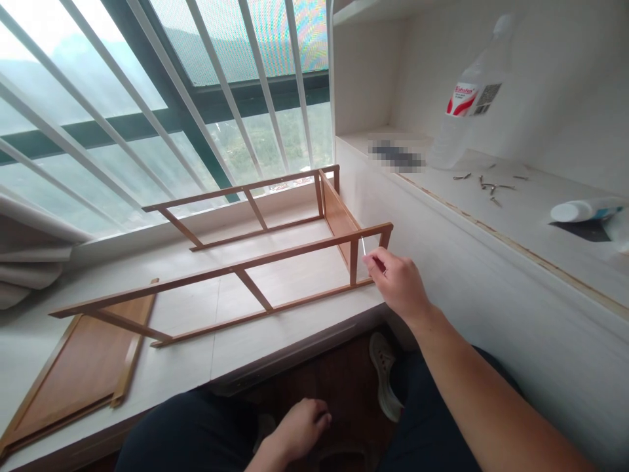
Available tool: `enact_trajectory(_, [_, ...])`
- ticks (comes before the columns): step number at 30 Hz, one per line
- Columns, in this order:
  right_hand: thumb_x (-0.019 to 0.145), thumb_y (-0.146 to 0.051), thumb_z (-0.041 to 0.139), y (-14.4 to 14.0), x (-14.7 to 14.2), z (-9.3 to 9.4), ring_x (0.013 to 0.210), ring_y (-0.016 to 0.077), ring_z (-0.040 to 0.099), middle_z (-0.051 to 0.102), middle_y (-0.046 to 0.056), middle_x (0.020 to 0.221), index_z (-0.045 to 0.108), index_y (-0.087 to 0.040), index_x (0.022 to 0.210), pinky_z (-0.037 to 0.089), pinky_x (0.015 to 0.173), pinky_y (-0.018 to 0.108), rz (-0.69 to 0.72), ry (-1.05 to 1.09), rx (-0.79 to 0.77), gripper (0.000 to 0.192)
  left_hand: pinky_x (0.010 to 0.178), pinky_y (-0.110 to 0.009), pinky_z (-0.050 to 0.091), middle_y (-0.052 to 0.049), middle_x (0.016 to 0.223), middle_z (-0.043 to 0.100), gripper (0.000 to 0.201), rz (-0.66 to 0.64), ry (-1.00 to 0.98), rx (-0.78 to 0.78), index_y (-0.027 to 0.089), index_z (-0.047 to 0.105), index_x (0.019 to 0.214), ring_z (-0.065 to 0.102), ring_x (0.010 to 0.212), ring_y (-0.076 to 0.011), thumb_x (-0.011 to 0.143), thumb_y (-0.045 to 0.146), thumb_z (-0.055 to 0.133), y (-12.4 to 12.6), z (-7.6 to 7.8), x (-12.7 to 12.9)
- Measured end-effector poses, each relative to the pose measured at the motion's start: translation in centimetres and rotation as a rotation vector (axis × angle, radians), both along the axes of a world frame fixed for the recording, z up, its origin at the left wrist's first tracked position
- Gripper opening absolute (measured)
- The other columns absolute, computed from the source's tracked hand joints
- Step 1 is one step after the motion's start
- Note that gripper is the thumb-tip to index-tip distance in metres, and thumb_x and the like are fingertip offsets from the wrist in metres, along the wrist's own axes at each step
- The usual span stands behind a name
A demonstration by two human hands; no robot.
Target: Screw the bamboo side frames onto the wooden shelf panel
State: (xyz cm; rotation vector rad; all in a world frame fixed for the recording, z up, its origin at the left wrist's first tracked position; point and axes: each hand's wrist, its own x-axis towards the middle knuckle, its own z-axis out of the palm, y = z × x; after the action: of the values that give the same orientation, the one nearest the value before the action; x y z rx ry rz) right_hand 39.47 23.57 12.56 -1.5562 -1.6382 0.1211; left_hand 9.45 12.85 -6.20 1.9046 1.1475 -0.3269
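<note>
In my right hand, a thin silver metal rod is pinched between thumb and fingers. I cannot tell for sure what kind of tool it is. Its upper tip is at the top rail of the near side of a brown wooden frame, close to the right end. This frame has two ladder-like sides, joined at the right by a wooden panel; their left ends stand apart. Below the ledge, my left hand hangs between my knees with fingers curled in. Whether anything is inside it is hidden.
A second wooden panel lies at the left of the white ledge. On the right shelf are a clear bottle, several screws, a white-capped tube and a blurred dark item. White bars cross the window behind.
</note>
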Motion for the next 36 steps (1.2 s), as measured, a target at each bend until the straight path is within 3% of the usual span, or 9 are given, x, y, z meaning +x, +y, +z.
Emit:
enact_trajectory(15, [0.102,-0.044,0.048,0.07,0.17,0.33,0.060,0.0182,0.063,0.067,0.001,0.065,0.064,-0.023,0.083,0.043,0.063,0.029,0.012,0.050,-0.005,0.033,0.071,-0.030,0.043,-0.007,0.089,0.076,0.029,-0.007,0.021,-0.004,0.021,0.070,0.084,0.067,0.081,-0.0212,0.095,0.035,0.046,0.01,0.30,0.18])
enact_trajectory(23, [0.098,-0.053,0.056,0.24,0.26,-0.01,0.052,0.0165,0.061,0.064,-0.001,0.057,0.066,-0.022,0.078,0.046,0.056,0.028,0.073,0.353,-0.050,0.038,0.072,-0.030,0.044,-0.005,0.089,0.076,0.031,-0.001,0.010,-0.023,0.022,0.070,0.086,0.066,0.081,-0.0206,0.096,0.037,0.045,0.02,0.15,0.09])
enact_trajectory(28, [0.096,-0.053,0.060,0.20,0.15,-0.01,0.051,0.0157,0.059,0.063,-0.001,0.055,0.070,-0.021,0.079,0.046,0.056,0.028,0.063,0.429,-0.041,0.038,0.072,-0.030,0.044,-0.005,0.088,0.075,0.030,0.008,0.001,-0.020,0.022,0.071,0.085,0.066,0.080,-0.0203,0.095,0.035,0.046,-0.04,0.15,0.09])
enact_trajectory(36, [0.092,-0.055,0.066,0.08,-0.50,-0.10,0.046,0.0142,0.056,0.063,-0.001,0.052,0.074,-0.018,0.080,0.041,0.048,0.026,0.066,0.658,-0.098,0.039,0.070,-0.030,0.044,-0.006,0.087,0.075,0.029,0.012,0.013,-0.011,0.022,0.070,0.083,0.066,0.079,-0.0204,0.095,0.035,0.047,0.00,0.68,0.24])
